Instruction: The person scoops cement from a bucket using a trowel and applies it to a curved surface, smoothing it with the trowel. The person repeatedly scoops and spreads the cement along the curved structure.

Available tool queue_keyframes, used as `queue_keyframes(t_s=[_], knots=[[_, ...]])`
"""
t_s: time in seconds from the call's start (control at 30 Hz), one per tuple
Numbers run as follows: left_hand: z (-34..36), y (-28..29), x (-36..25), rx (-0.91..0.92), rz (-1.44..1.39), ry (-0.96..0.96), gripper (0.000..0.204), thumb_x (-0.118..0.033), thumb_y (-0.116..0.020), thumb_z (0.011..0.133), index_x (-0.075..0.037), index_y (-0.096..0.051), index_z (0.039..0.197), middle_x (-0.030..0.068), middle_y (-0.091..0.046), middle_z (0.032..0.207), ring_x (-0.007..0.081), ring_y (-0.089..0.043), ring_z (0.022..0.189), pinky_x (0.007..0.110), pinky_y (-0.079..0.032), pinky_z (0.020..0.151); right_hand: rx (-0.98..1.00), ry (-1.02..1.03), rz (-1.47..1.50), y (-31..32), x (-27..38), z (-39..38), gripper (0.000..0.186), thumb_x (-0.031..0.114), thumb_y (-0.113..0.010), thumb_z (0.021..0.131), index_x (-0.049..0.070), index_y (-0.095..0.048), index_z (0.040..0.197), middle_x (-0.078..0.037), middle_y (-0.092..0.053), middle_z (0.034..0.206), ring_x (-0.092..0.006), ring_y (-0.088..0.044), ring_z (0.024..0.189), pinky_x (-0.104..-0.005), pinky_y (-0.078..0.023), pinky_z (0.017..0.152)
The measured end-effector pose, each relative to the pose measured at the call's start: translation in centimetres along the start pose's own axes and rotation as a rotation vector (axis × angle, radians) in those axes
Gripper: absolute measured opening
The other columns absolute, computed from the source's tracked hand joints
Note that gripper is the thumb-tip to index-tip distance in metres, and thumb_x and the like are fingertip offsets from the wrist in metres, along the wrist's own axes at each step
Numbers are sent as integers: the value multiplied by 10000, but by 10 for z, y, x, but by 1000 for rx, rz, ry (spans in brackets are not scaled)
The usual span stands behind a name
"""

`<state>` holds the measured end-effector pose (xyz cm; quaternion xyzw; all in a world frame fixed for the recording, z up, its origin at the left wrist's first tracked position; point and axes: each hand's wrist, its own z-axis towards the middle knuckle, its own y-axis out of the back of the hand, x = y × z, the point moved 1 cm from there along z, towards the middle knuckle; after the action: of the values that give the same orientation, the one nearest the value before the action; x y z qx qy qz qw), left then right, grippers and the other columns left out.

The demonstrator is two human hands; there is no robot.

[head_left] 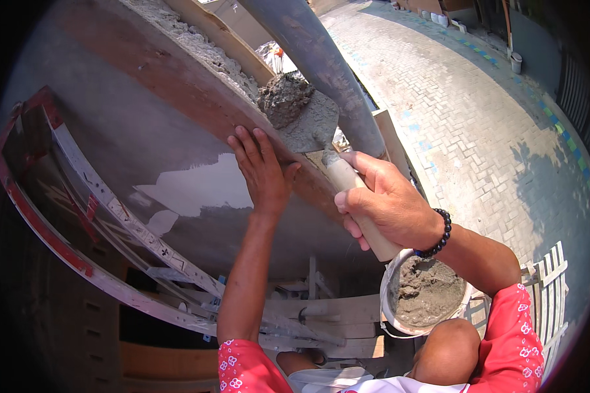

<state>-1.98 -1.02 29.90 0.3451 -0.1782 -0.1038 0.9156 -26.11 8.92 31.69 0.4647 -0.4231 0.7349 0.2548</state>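
Observation:
My right hand (390,206) grips the pale handle of a trowel (304,134), whose blade carries a dark lump of wet mortar (285,98) at the edge of a reddish-brown board (196,92). My left hand (262,170) rests with fingers apart on the board's lower face and edge, left of the blade. Rough grey mortar (219,65) lies along a channel beside the board. A large grey pipe (334,72) runs diagonally just past the trowel.
Below my right forearm is a bucket (426,295) of mortar. Metal ladders (137,226) lie along the left. A grey wall with a white patch (190,183) is under my left hand. Far below at right are a paved yard (478,131) and white slats (550,295).

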Motion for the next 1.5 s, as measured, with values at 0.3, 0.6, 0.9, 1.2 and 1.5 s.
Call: queue_keyframes(t_s=[0.3, 0.6, 0.9, 1.2, 1.5], knots=[[-1, -8, 3, -41, 17, -27, 1044, -221, -790, 745, 19, -119, 1508, 295, -17, 1566, 523, -28, 1431, 581, -199, 1139, -324, 299, -623, -24, -4, 79, 345, 93, -515, 802, -83, -450, 1091, -270, -574, 707, -440, -601, 705, -456, -512, 693], [-1, -11, 1, -171, 36, -55, 752, -335, -544, 942, -17, -173, 1514, 277, -92, 1567, 492, -78, 1442, 582, -218, 1130, -159, 333, -1072, -63, -21, 81, 515, 72, -645, 796, -164, -348, 1144, -335, -540, 905, -403, -652, 779, -394, -557, 646], [-8, -7, -2, -91, -25, -14, 955, -588, -565, 871, -10, -163, 1516, 263, -80, 1578, 445, -53, 1458, 534, -197, 1146, -252, 394, -1229, -77, -45, 58, 760, 73, -682, 770, -231, -261, 1326, -296, -524, 958, -305, -670, 634, -312, -557, 529], [-3, -19, 14, -66, 66, -59, 1048, -485, -696, 808, -19, -96, 1530, 293, -5, 1568, 507, -35, 1433, 572, -169, 1146, -200, 379, -967, -46, -62, 5, 711, 61, -597, 789, -151, -262, 1379, -275, -506, 1032, -402, -635, 795, -416, -551, 656], [2, -10, -3, -60, -25, -50, 1054, -219, -781, 769, -14, -81, 1528, 284, 1, 1572, 522, -22, 1429, 587, -162, 1139, -416, 445, -838, -10, -57, 86, 665, 67, -566, 777, -180, -275, 1323, -382, -526, 1016, -484, -616, 857, -475, -534, 775]])
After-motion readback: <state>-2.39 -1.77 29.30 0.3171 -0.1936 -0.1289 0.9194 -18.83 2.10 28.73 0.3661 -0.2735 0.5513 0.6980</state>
